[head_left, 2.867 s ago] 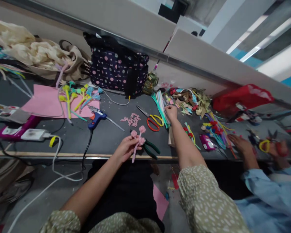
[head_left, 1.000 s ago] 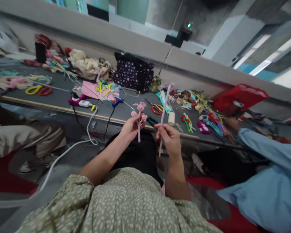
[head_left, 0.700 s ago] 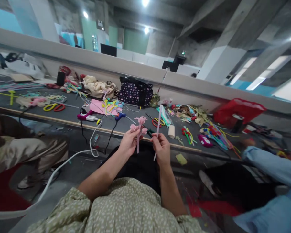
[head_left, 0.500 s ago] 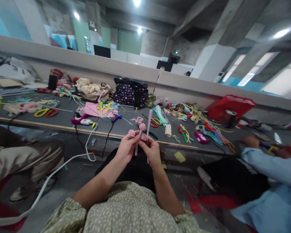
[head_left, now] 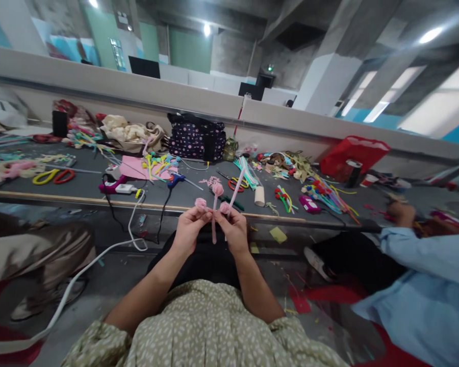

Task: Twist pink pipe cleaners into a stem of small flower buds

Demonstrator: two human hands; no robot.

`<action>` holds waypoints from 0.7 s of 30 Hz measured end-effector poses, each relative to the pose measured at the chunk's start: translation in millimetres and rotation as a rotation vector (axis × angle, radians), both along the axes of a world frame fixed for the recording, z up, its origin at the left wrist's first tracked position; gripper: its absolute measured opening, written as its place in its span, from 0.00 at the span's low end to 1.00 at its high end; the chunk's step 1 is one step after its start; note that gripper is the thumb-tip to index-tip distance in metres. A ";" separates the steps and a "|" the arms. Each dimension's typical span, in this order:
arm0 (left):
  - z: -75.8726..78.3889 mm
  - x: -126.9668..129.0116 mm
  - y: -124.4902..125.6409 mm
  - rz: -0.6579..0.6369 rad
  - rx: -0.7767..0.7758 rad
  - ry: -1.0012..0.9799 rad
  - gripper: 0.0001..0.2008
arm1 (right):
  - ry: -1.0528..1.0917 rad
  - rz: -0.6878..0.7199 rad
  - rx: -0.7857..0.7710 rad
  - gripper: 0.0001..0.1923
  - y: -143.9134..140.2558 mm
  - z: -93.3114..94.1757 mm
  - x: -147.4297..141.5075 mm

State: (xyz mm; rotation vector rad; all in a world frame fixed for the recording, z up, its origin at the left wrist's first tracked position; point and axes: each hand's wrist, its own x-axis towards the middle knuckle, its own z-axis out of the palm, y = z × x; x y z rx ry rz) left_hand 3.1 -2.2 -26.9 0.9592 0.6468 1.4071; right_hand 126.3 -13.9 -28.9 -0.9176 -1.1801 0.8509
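Note:
Over my lap at the table's front edge, my left hand [head_left: 191, 228] and my right hand [head_left: 234, 230] are pinched close together. Between them stands a pink fuzzy pipe cleaner stem topped by a rounded pink flower head [head_left: 217, 190]. A second pink fuzzy ball [head_left: 201, 203] shows above my left fingers, and a third pink ball [head_left: 225, 207] sits at my right fingertips. A long, straight pale pink pipe cleaner [head_left: 237, 187] rises from my right hand, leaning right. My fingers hide where the stems meet.
Just beyond my hands lie pink scraps [head_left: 211, 181], scissors [head_left: 236, 184] and a cardboard tube [head_left: 259, 196]. Glue guns [head_left: 176, 179] with cords lie left. A white cable [head_left: 99, 261] runs past my left side. At right, a person in a blue sleeve [head_left: 424, 255] works.
The long pipe cleaner in my right hand has tipped from nearly upright to leaning right. The middle flower now stands more plainly above my fingers. The view has shifted slightly.

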 end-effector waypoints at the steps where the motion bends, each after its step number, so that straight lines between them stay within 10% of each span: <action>1: -0.5 -0.2 0.3 -0.002 0.016 0.016 0.10 | 0.006 -0.012 0.001 0.13 -0.2 0.2 -0.3; 21: -6.2 1.4 1.9 0.001 0.071 0.072 0.09 | 0.116 0.009 -0.043 0.12 -5.4 -13.0 -6.1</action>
